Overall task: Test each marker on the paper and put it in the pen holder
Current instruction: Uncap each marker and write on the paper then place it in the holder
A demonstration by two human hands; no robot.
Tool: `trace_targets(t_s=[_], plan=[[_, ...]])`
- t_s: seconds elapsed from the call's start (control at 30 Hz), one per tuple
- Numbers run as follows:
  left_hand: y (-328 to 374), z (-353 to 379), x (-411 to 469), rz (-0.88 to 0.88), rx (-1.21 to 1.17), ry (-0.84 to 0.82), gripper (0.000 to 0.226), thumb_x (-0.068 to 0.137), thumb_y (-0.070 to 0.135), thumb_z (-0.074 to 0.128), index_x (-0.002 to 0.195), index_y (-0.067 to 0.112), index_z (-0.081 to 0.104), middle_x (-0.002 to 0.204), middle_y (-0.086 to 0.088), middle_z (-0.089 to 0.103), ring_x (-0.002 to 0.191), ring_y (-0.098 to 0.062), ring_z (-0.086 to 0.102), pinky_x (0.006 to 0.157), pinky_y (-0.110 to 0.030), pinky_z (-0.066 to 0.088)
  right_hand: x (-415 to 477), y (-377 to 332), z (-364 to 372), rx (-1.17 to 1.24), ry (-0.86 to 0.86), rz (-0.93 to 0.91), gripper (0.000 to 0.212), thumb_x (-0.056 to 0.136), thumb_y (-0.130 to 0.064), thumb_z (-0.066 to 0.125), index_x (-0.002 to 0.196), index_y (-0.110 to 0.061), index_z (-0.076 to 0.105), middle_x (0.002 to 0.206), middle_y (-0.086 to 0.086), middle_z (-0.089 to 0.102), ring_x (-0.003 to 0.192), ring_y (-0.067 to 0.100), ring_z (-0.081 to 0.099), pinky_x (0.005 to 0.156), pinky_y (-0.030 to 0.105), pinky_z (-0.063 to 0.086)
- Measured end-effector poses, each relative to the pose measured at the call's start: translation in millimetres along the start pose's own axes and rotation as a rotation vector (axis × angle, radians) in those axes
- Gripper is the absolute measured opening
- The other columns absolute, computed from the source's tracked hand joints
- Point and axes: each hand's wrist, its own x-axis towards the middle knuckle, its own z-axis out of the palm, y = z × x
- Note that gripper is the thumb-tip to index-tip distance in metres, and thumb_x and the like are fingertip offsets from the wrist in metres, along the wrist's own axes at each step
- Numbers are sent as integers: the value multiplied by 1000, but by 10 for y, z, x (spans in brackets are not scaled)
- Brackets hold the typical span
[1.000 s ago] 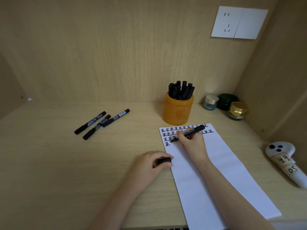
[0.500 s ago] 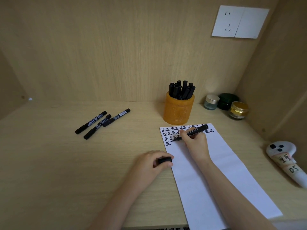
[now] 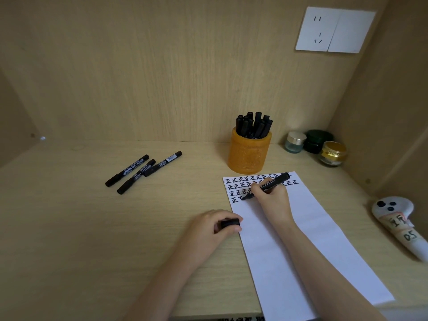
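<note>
Mid-right in frame, the right grip point(image 3: 272, 201) pinches the marker point(image 3: 279, 179), whose tip has begun a new fourth-row mark on the paper point(image 3: 301, 239), so testing continues; the left grip point(image 3: 212, 231) pinches the cap point(image 3: 229, 223).

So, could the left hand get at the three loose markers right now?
Likely yes for the path: only desk lies between the left hand and the three markers. But it grips a cap.

Dim, warm, even light; soft faint shadows; wide-angle bending at the edges; slight softness throughout
</note>
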Motion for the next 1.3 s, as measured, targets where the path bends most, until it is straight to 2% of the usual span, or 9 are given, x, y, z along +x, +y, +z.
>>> trace_targets(t_s=[0.13,0.27,0.53,0.6,0.73,1.03,1.3], plan=[[7,-1,-1,-1,-4,-3,18,83,24,68,101,25,70,86,23,62,65,9,48,64,-10,36,-2,0,-7,32,12,18,25,85,-13,62,68,5,60,54,-2,50,47,0,42,47,13,33],[-6,6,1,-8,-6,2,18,83,24,68,100,27,70,86,22,63,64,8,47,64,-10,36,8,8,6,11,12,10,27,86,-15,63,63,-6,54,54,-1,48,48,4,41,50,18,34],[-33,14,5,-10,-5,12,18,82,27,69,99,30,70,89,22,65,64,7,47,63,-10,36,-6,9,-10,58,17,15,33,87,-14,62,56,-12,52,45,-14,46,45,-1,40,49,15,34],[-34,11,6,-10,-2,9,18,82,26,68,99,30,70,88,23,64,63,6,47,63,-11,36,-5,13,-8,64,0,14,31,87,-15,63,57,-9,55,47,-12,49,46,0,42,49,15,35],[-32,11,7,-11,3,0,18,83,27,68,101,30,70,91,20,65,63,4,46,62,-11,36,1,26,14,53,-28,0,34,87,-19,65,70,9,59,56,2,51,51,6,43,48,16,34],[4,2,-4,-11,1,-8,18,84,24,67,101,28,70,89,22,64,67,10,49,64,-9,36,-8,14,12,31,-18,-3,25,85,-11,63,61,-6,56,52,-4,49,47,2,42,48,15,34],[-9,6,-1,-22,-11,-6,18,83,25,67,100,30,70,90,20,65,66,8,48,64,-10,36,-22,6,0,43,-25,-10,26,85,-12,63,68,6,57,56,0,51,54,7,44,53,20,36]])
